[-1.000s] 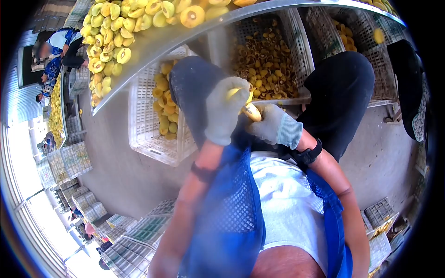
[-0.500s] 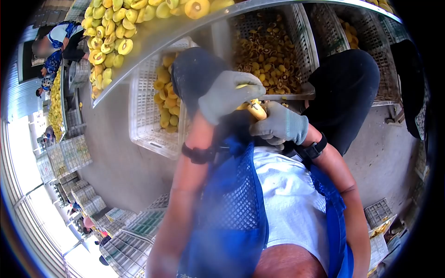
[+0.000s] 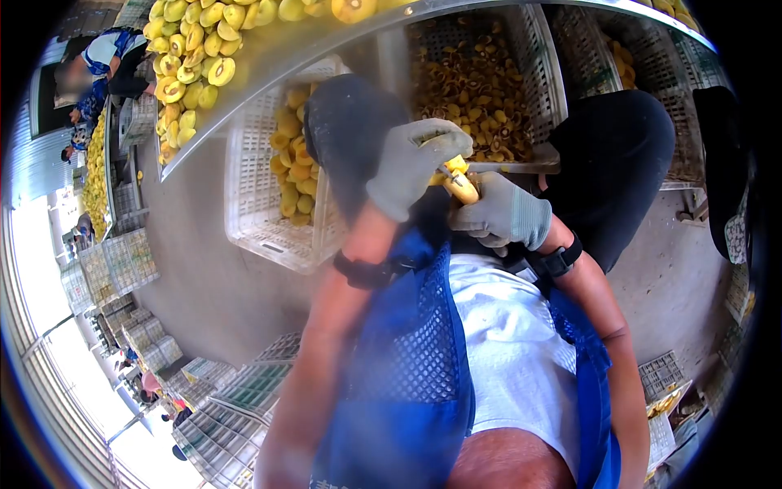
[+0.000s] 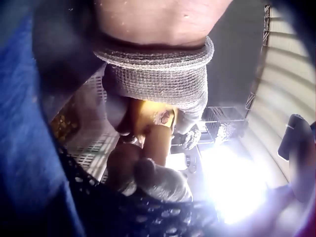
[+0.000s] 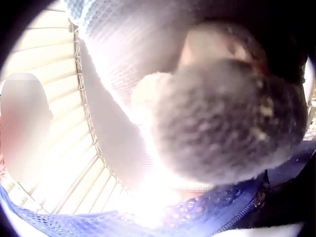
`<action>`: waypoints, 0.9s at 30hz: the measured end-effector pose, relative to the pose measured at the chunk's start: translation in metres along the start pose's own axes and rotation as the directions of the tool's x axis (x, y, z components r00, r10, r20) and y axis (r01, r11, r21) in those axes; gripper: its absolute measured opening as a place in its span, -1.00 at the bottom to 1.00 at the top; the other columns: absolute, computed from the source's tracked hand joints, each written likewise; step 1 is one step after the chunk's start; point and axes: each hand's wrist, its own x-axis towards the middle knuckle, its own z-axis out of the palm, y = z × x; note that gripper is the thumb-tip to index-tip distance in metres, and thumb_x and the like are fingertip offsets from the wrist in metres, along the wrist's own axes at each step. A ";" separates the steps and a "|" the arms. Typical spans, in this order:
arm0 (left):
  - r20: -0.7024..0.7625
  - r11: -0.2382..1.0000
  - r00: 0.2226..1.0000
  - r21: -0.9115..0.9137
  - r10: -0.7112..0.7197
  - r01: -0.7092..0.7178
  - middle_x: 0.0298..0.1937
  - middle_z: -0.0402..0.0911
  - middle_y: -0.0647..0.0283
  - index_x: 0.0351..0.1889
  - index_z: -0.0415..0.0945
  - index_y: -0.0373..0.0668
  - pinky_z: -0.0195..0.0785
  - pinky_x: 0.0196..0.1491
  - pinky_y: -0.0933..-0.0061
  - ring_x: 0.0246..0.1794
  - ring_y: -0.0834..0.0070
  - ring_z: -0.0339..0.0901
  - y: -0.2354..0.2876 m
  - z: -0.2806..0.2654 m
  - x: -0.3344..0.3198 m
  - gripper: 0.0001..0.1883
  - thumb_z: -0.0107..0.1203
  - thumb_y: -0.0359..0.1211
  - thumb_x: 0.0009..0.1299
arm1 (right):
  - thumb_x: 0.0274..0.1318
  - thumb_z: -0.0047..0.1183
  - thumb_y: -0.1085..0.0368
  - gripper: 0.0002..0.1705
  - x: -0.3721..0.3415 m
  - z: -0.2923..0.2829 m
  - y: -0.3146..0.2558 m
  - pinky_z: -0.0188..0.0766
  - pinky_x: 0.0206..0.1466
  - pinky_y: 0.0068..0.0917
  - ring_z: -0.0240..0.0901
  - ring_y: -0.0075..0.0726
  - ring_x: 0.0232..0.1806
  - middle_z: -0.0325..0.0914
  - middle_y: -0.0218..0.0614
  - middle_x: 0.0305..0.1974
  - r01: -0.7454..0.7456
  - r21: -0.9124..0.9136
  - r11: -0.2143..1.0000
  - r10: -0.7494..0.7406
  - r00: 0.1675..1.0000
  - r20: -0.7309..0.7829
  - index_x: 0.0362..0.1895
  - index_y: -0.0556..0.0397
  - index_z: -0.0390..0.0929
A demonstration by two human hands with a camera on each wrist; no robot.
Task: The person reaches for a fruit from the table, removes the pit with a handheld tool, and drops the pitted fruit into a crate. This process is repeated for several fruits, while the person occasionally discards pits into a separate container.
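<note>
In the head view my gloved left hand (image 3: pixel 417 167) holds a yellow peach half (image 3: pixel 456 165) by its curled fingers. The left wrist view shows the reddish-brown stone hollow of that peach half (image 4: pixel 148 114). My gloved right hand (image 3: pixel 507 212) grips a tool by its pale wooden handle (image 3: pixel 463 190), with a thin metal part at the fruit. The tool's handle (image 4: pixel 158 143) meets the peach's cut side in the left wrist view, right-hand fingertips (image 4: pixel 165 182) around it. In the right wrist view, blurred glove fingers (image 5: pixel 222 123) hide most of the work.
A metal-edged table (image 3: pixel 285 90) with a heap of yellow peach halves (image 3: pixel 191 61) lies ahead on the left. Below it stand a white crate (image 3: pixel 269 253) of peaches and a crate (image 3: pixel 550 90) of small brown-yellow scraps between the knees. Stacked crates and people are farther left.
Both hands have shifted a little to the right, fruit and tool with them. My left hand has also risen in the view and turned over the fruit; the right keeps its grip on the handle.
</note>
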 end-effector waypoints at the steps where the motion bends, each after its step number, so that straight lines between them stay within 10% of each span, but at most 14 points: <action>1: -0.019 0.999 1.000 -0.029 0.020 -0.020 -0.26 0.72 0.26 -0.26 0.70 -0.30 0.46 -0.11 0.54 -0.24 0.57 0.62 -0.001 0.002 -0.002 -0.80 0.14 -0.35 0.39 | 0.18 0.18 0.37 -0.87 -0.004 0.001 -0.005 0.13 -0.82 -0.58 0.25 -0.57 -0.83 0.32 -0.51 -0.73 -0.009 0.001 1.000 0.009 1.000 0.020 -0.28 0.15 0.50; 14: -0.188 0.967 0.973 -0.190 0.132 -0.168 -0.28 0.70 0.18 -0.22 0.63 -0.35 0.47 -0.19 0.50 -0.33 0.51 0.61 -0.013 0.011 -0.001 -0.75 0.07 -0.32 0.44 | 0.05 0.20 0.40 -0.76 0.000 0.021 -0.014 0.21 -0.65 -0.58 0.30 -0.64 -0.69 0.43 -0.53 -0.61 0.114 -0.312 0.943 -0.190 0.956 -0.224 -0.15 0.08 0.51; 17: -0.206 0.948 0.978 -0.305 0.031 -0.094 -0.28 0.70 0.23 -0.21 0.66 -0.29 0.50 -0.10 0.51 -0.26 0.53 0.62 -0.012 0.011 -0.001 -0.81 0.20 -0.33 0.41 | 0.02 0.20 0.36 -0.71 -0.001 0.023 -0.016 0.46 -0.26 -0.38 0.55 -0.41 -0.37 0.61 -0.31 -0.44 0.109 -0.437 0.893 -0.249 0.928 -0.278 -0.14 0.22 0.59; 20: -0.186 0.953 0.982 -0.292 0.027 -0.082 -0.28 0.70 0.23 -0.22 0.66 -0.29 0.50 -0.11 0.52 -0.26 0.53 0.62 -0.014 0.008 0.001 -0.82 0.21 -0.33 0.41 | 0.06 0.19 0.40 -0.79 0.016 0.015 0.010 0.17 -0.65 -0.59 0.27 -0.64 -0.69 0.42 -0.53 -0.61 0.317 -0.456 0.832 -0.452 0.863 -0.225 -0.18 0.07 0.51; 23: -0.146 0.986 0.989 -0.158 0.030 -0.054 -0.30 0.70 0.19 -0.25 0.65 -0.33 0.46 -0.20 0.52 -0.32 0.52 0.62 -0.010 0.006 0.003 -0.77 0.07 -0.34 0.45 | 0.08 0.19 0.43 -0.81 -0.002 0.020 -0.019 0.10 -0.72 -0.57 0.22 -0.62 -0.74 0.36 -0.52 -0.64 0.046 -0.143 0.989 -0.072 0.981 -0.182 -0.21 0.07 0.47; 27: -0.135 0.989 0.989 -0.125 0.062 -0.079 -0.29 0.70 0.20 -0.24 0.64 -0.33 0.47 -0.20 0.52 -0.33 0.51 0.61 -0.003 0.008 0.001 -0.77 0.08 -0.34 0.45 | 0.15 0.18 0.39 -0.86 -0.016 0.016 -0.031 0.08 -0.83 -0.53 0.20 -0.60 -0.82 0.29 -0.49 -0.70 -0.004 0.109 0.994 0.003 1.000 0.009 -0.31 0.11 0.45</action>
